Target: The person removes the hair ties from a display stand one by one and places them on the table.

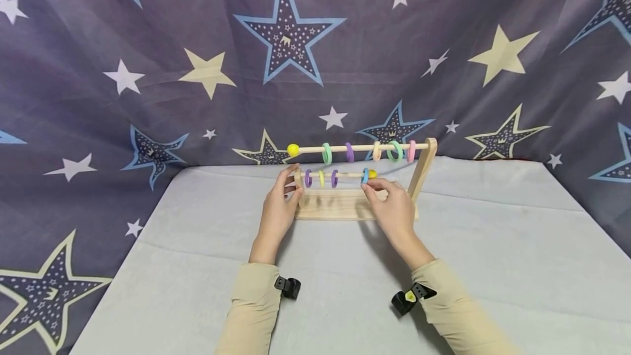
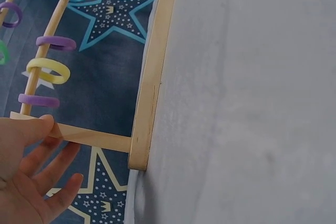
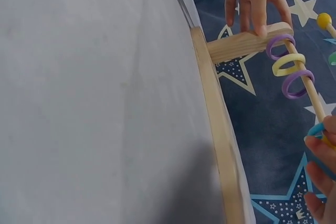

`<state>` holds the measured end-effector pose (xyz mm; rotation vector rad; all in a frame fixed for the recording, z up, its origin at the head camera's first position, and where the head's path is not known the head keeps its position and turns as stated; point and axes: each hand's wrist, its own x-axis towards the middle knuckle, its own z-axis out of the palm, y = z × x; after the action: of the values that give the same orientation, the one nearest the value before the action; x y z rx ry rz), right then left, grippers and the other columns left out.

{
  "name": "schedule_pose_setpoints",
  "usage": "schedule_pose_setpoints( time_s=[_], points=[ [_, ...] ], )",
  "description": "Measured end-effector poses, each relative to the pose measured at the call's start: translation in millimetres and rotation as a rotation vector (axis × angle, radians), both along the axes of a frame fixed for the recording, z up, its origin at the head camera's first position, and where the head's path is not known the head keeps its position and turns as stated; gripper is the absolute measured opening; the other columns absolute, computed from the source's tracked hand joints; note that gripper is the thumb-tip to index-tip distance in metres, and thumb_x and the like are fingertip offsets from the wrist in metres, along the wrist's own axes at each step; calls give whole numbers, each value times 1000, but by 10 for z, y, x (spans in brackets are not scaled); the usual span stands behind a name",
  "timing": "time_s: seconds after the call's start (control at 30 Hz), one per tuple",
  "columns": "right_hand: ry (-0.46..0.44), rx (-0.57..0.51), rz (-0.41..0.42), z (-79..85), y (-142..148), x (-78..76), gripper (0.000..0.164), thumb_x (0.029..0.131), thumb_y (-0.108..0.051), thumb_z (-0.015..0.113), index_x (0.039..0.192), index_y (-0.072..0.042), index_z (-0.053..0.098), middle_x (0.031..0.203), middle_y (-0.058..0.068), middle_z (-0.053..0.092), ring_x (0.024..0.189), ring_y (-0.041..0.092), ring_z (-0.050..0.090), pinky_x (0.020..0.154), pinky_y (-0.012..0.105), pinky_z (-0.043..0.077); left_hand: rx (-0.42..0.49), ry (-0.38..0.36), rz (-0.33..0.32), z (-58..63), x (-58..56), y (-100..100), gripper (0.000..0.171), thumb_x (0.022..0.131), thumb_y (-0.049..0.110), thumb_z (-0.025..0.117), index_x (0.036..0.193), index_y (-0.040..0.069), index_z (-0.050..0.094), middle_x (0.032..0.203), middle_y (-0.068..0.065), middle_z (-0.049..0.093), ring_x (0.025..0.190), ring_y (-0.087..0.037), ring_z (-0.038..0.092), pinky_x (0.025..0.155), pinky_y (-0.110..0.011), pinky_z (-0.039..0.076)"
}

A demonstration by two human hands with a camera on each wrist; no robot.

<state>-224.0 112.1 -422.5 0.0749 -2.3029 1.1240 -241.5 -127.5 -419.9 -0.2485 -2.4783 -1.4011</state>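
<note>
A wooden rack (image 1: pixel 335 207) with two horizontal rods stands on the table. My left hand (image 1: pixel 279 210) grips the short left post (image 2: pixel 94 136) near its top, thumb on one side and fingers behind. With my right hand (image 1: pixel 394 212) I pinch a blue ring (image 1: pixel 365 176) at the free end of the lower rod, beside its yellow end knob (image 1: pixel 372 173). Farther left on that rod hang a purple ring (image 2: pixel 56 43), a yellow ring (image 2: pixel 48 71) and another purple ring (image 2: pixel 39 100). Green, purple, peach and pink rings hang along the upper rod (image 1: pixel 360 148).
The tall right post (image 1: pixel 423 171) carries the upper rod, whose yellow knob (image 1: pixel 293 150) points left. A light grey cloth (image 1: pixel 503 245) covers the table. Behind the rack hangs a dark curtain (image 1: pixel 315 103) printed with stars.
</note>
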Motion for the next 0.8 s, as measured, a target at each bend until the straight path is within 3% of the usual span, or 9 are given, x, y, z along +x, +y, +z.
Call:
schedule_pose_setpoints(
  time_s=[0.27,0.8],
  points=[
    [-1,45,-78,33,95,-5,21,83,-31,81,94,-13,81,95,13,73,92,32,68,69,51,50,9,-3,-3,-3,-5,0,55,96,3,63,147,17,45,132,-15,60,119,-30,58,100,-46,48],
    [-36,23,-58,29,235,14,22,87,-30,78,96,-10,79,98,14,72,93,35,67,73,51,50,-13,-5,16,-20,-15,3,57,96,3,63,147,21,45,129,-17,62,112,-33,63,96,-48,50]
  ],
)
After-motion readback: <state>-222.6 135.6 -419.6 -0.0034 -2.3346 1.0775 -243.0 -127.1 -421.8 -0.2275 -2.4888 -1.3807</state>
